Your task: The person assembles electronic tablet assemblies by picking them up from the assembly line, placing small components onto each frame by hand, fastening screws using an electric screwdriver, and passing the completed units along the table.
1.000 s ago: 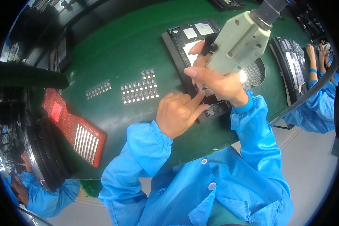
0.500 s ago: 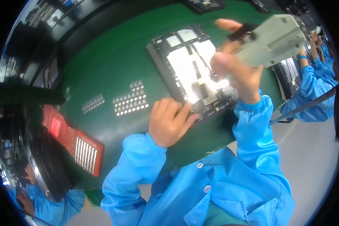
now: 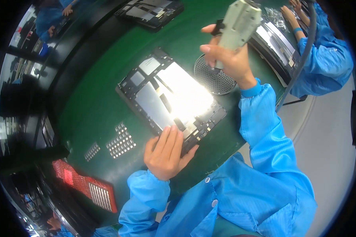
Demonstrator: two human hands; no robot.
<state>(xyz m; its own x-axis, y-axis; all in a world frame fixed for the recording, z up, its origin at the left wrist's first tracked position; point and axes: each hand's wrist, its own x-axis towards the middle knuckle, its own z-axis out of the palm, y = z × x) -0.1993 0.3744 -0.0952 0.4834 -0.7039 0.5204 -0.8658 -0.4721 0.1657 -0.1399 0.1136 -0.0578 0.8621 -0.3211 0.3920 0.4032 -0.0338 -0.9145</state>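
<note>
An opened tablet [image 3: 148, 102], its silver battery panels and black frame exposed, lies slantwise on the green mat. My left hand [image 3: 164, 154] rests flat with fingers stretched over its near left edge. My right hand [image 3: 235, 65] grips a pale grey-green pistol-shaped power tool [image 3: 239, 25], raised beyond the tablet's right side. Beneath that hand, partly covered by it, is a round metal tray [image 3: 213, 81] full of small holes. The tool's working tip is hidden behind my fingers and the tray. Glare washes out the tablet's middle.
Small metallic pieces in rows [image 3: 122, 145] lie left of the tablet, with a smaller group [image 3: 92, 152] beside them. A red piece with silver strips [image 3: 101, 195] sits near left. Another opened tablet [image 3: 150, 12] lies at the back. A co-worker's blue sleeve [image 3: 324, 59] is at right.
My right hand has lifted the tool off the tablet and over to the round tray, which now shows. The view has shifted; my left hand now lies flatter on the tablet.
</note>
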